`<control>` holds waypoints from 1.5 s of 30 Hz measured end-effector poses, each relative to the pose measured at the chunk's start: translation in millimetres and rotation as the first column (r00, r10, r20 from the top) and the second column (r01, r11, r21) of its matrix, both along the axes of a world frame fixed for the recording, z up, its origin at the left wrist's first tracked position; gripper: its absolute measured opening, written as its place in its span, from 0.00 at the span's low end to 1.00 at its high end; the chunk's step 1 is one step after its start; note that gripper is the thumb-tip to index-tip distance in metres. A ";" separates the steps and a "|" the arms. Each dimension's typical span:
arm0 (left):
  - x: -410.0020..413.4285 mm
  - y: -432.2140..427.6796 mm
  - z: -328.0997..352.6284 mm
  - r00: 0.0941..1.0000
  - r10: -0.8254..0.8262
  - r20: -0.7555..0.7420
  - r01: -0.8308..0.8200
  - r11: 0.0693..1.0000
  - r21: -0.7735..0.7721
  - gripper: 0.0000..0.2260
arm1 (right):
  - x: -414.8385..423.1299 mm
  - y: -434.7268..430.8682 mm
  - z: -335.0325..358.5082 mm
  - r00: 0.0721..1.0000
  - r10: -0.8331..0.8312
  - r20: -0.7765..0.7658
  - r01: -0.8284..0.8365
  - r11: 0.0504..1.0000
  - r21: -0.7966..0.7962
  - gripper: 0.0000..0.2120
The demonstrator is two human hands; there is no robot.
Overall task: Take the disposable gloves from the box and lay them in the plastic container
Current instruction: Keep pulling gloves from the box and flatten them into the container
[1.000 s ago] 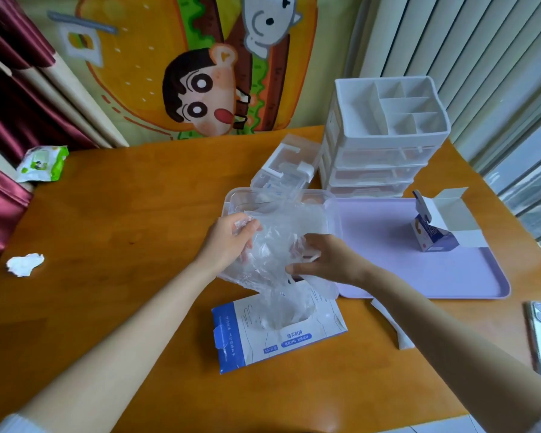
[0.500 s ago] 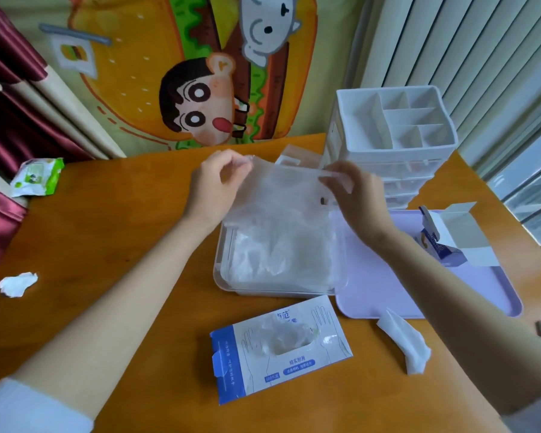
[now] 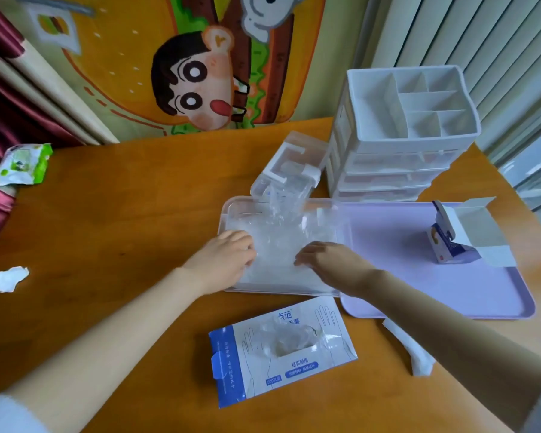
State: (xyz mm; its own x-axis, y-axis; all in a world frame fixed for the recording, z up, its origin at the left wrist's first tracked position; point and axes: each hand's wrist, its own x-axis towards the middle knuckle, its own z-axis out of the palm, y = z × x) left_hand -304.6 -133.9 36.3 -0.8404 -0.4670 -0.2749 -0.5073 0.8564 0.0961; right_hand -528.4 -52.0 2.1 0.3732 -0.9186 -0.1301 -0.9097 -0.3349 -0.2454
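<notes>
Head view: on the bench [image 3: 107,229] the clear container [image 3: 231,210] stands in the middle, and its right side meets a lilac tray [image 3: 450,292]. A bundle of thin gloves [image 3: 281,242] lies inside the container. The near part of the bundle is rather flat, but the far part stands up crumpled near the far wall.

The left hand [image 3: 225,259] rests on the near left part of the bundle, and the right hand [image 3: 328,260] on the near right part. Neither hand grips anything. The fingers are mostly straight and press the film down. The left fingertips bend a little, but I see no pinch.

The box [image 3: 281,351] lies flat just in front of the container. Its opening faces up, and more gloves show in it. A white organizer [image 3: 403,135] stands behind the tray.

I judge that the step in hand is the laying: this bundle is in the container and is being flattened. The next move probably calls for smoothing the raised far end, so that it lies inside the walls. The pressure should be light and wide, because such film slips and springs back. After that, one hand should go to the box and pinch the gloves in the opening. The other hand may need to hold the box down, since it looks light.
</notes>
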 end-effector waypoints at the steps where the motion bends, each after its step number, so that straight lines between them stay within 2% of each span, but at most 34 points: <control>1: -5.0 -1.6 -3.4 0.997 -0.015 0.081 0.016 1.000 -0.018 0.07 | 3.1 -3.0 -4.0 1.000 -0.028 -0.013 0.029 0.994 0.105 0.18; 4: -20.1 -7.2 -9.5 0.954 -0.018 0.299 0.036 0.998 -0.053 0.13 | 8.9 -13.2 1.4 0.994 -0.112 0.004 0.101 0.909 0.405 0.21; 6: -29.0 -8.5 -8.9 0.956 0.030 0.293 -0.016 0.999 -0.050 0.14 | 7.5 -20.0 16.3 0.973 -0.203 0.106 0.106 0.812 0.574 0.24; 7: -33.4 -8.7 -8.8 0.968 0.069 0.240 -0.060 0.997 -0.046 0.15 | 7.4 -23.5 23.4 0.946 -0.268 0.183 0.110 0.794 0.598 0.23; 8: -37.9 -8.1 -9.3 0.979 0.116 0.168 -0.111 0.993 -0.039 0.15 | 8.3 -26.9 28.5 0.905 -0.329 0.271 0.133 0.822 0.553 0.20; 10: -46.8 -6.8 -15.5 0.979 0.195 0.056 -0.194 0.981 -0.023 0.18 | 14.3 -31.9 29.4 0.860 -0.361 0.361 0.257 0.917 0.305 0.12; 12: -54.8 -6.5 -27.4 0.974 0.223 0.049 -0.222 0.975 -0.026 0.21 | 22.7 -34.5 18.9 0.896 -0.339 0.288 0.325 0.941 0.095 0.10; 13: -57.7 -7.0 -34.8 0.971 0.223 0.088 -0.222 0.975 -0.027 0.21 | 25.9 -36.0 9.8 0.924 -0.320 0.207 0.312 0.947 0.069 0.11; 16: -59.6 -10.7 -58.1 0.951 0.212 0.227 -0.215 0.977 -0.011 0.22 | 29.0 -41.1 -23.5 0.966 -0.247 -0.079 0.257 0.949 0.183 0.17; 19: -58.9 -14.9 -74.7 0.931 0.206 0.302 -0.217 0.976 0.004 0.27 | 25.9 -44.3 -43.9 0.947 -0.224 -0.229 0.276 0.933 0.232 0.23; 24: -55.8 -20.1 -86.8 0.916 0.202 0.346 -0.207 0.978 -0.023 0.35 | 15.3 -46.7 -47.9 0.918 -0.231 -0.322 0.316 0.916 0.245 0.37; 32: -59.6 -23.6 -91.7 0.886 0.214 0.411 -0.271 0.959 0.086 0.37 | 16.3 -48.8 -59.0 0.901 -0.202 -0.383 0.313 0.916 0.253 0.35; 36: -58.1 -21.1 -81.3 0.887 0.197 0.418 -0.244 0.968 0.060 0.33 | 8.6 -42.5 -45.6 0.933 -0.192 -0.303 0.281 0.917 0.284 0.32; 39: -59.8 -13.0 -58.5 0.910 0.244 0.335 -0.256 0.967 -0.011 0.24 | 14.0 -30.9 -23.1 0.945 -0.322 -0.066 0.328 0.929 0.172 0.21; 41: -60.4 -3.9 -39.6 0.937 0.301 0.177 -0.296 0.954 -0.055 0.20 | 22.5 -13.6 -4.6 0.916 -0.355 0.189 0.356 0.934 0.027 0.16; 43: -60.3 8.2 -22.2 0.941 0.335 -0.046 -0.337 0.941 -0.037 0.19 | 30.1 12.4 11.5 0.866 -0.276 0.418 0.351 0.930 -0.113 0.10; 45: -55.8 27.0 -7.6 0.900 0.332 -0.283 -0.337 0.941 0.033 0.17 | 37.7 44.5 17.3 0.868 -0.131 0.479 0.268 0.935 -0.230 0.08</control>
State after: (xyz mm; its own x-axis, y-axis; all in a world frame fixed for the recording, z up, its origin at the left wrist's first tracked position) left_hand -360.3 -106.9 28.7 -0.6752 -0.7365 -0.0409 -0.7183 0.6439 0.2636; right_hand -490.7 -7.5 19.4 0.1320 -0.9508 0.2802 -0.7769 -0.2748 -0.5665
